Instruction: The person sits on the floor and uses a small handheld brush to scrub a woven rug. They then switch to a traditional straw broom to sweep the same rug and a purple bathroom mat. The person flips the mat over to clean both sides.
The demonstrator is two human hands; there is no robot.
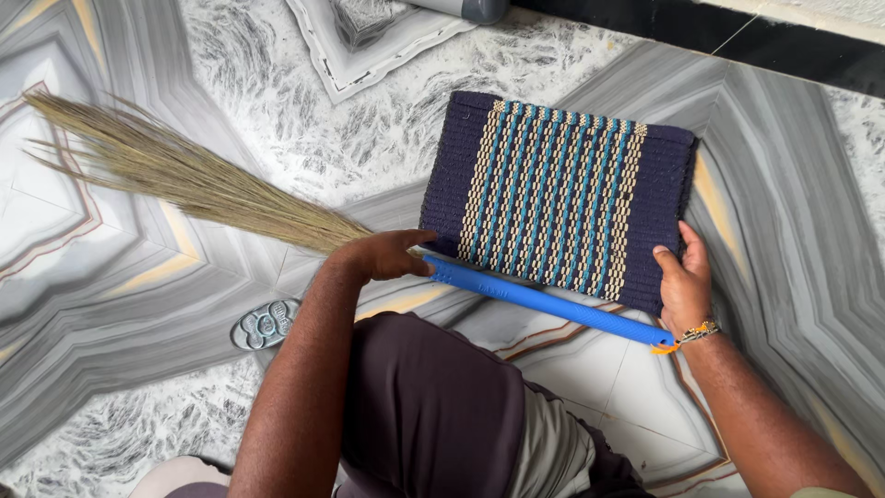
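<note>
A woven doormat [558,198], dark navy with blue and beige stripes, lies on the patterned marble floor [138,304]. A grass broom [184,175] with a blue plastic handle [553,302] lies along the mat's near edge, bristles fanning to the left. My left hand [392,254] grips the broom where bristles meet handle, right by the mat's near left corner. My right hand [684,281] rests on the mat's near right edge, fingers spread, with a bracelet on the wrist beside the handle's end.
A small grey floor drain cover [265,324] sits left of my knee. My bent legs in dark shorts [433,406] fill the bottom centre. A black skirting strip [737,37] runs along the top right, with a grey cylinder [470,9] at the top edge.
</note>
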